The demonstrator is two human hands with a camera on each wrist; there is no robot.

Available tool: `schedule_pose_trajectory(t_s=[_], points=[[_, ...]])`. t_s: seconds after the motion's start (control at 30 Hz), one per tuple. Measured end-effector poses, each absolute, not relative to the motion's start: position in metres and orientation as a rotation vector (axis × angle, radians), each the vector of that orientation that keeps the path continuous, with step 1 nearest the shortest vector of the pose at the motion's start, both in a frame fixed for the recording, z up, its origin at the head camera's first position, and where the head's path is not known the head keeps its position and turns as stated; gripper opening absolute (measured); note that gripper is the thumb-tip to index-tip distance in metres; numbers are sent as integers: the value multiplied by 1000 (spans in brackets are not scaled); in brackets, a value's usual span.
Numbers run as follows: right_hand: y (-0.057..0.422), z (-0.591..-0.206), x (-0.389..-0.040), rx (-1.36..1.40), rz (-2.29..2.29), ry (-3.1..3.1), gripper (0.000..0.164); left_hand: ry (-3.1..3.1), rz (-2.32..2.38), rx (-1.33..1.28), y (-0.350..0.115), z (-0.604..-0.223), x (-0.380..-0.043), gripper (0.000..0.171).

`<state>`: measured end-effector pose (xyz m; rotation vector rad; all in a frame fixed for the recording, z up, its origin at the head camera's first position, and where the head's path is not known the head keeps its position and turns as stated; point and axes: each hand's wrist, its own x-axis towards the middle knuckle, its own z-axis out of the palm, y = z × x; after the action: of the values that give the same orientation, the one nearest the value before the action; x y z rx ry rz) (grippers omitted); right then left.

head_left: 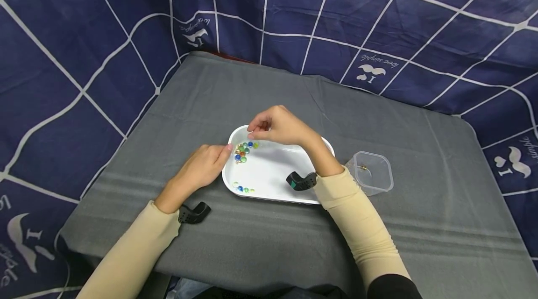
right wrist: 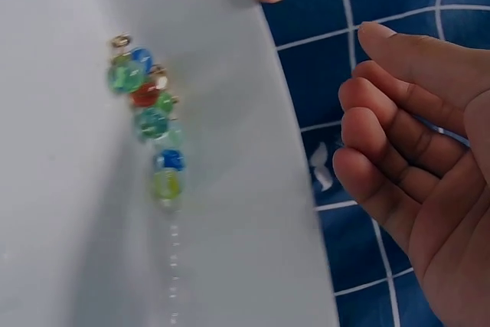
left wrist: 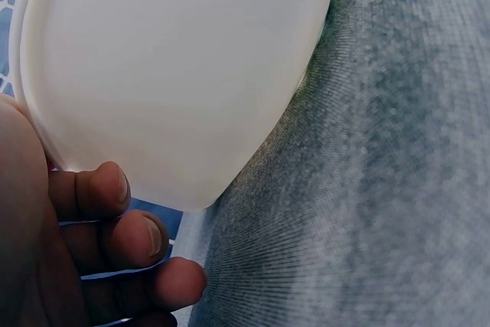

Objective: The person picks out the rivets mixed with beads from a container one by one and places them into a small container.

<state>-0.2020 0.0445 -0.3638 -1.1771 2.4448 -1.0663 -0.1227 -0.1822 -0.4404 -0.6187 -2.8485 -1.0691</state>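
A white tray [head_left: 281, 168] lies on the grey cloth before me. My left hand [head_left: 204, 164] grips its left rim, thumb on top. In the left wrist view, curled fingertips [left wrist: 153, 239] show beside the tray's outer wall [left wrist: 176, 74]. Coloured glass marbles [head_left: 243, 151] and small gold-coloured pieces [right wrist: 120, 40] cluster in the tray's far left corner. Several more marbles [head_left: 243, 188] lie in the near left corner. Above the far rim hovers my right hand [head_left: 279, 126], fingers loosely curled; the right wrist view shows nothing between them.
To the right of the tray stands a clear plastic box [head_left: 371, 173] with a small gold-coloured piece [head_left: 363, 167] visible in it. Grey cloth [head_left: 428, 187] covers the table. A dark blue checked curtain [head_left: 336, 9] hangs behind and at both sides.
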Motion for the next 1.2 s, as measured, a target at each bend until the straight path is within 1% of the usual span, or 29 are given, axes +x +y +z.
schedule_pose_trajectory(t_s=[0.43,0.77,1.2], points=[[32,-384,-200,-1253,-983,2327,7,-2842,-1062,-633,-182,-440,-123,46],[28,-401,-203,-1197,-967,2250,8,-2855,-1072,-620,-182,-441,-122,47],[21,-413,-202,-1224,-936,2132,5,-2853,-1067,-609,-183,-440,-121,47]])
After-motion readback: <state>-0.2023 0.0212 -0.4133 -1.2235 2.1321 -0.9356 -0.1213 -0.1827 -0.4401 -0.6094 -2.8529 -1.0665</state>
